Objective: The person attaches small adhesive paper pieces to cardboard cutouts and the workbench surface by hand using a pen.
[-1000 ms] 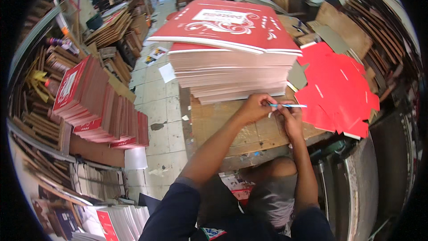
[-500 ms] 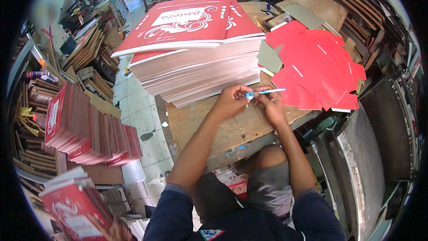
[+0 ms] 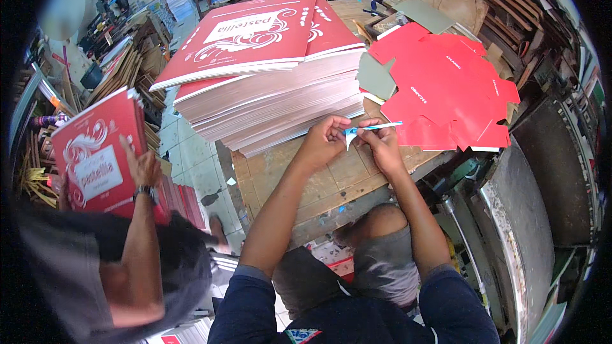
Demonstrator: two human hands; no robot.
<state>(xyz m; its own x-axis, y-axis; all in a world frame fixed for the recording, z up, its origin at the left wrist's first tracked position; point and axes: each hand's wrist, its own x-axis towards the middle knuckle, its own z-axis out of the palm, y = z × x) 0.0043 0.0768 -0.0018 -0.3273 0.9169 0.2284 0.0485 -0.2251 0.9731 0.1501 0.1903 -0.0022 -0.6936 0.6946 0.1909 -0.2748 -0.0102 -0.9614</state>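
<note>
Above the near side of the wooden table, a thin blue-and-white strip is held up, its short end hanging down near the left fingers. My right hand pinches the strip between thumb and fingers. Close beside it, my left hand has its fingertips closed at the strip's blue end. What the strip is made for cannot be made out. Just beyond my left hand stands a tall stack of red-covered printed sheets, with a few top ones lying skewed. Red die-cut cardboard sheets spread to the right of my right hand.
At left, a co-worker's hand rests on a bundle of red printed sheets. More red stacks sit behind that person's arm. A metal panel stands at right. The worn wooden tabletop ends before my knees.
A co-worker has come in at the left, lifting the bundle of red sheets higher. My hands stay nearly in place; the strip's short end now hangs more visibly.
</note>
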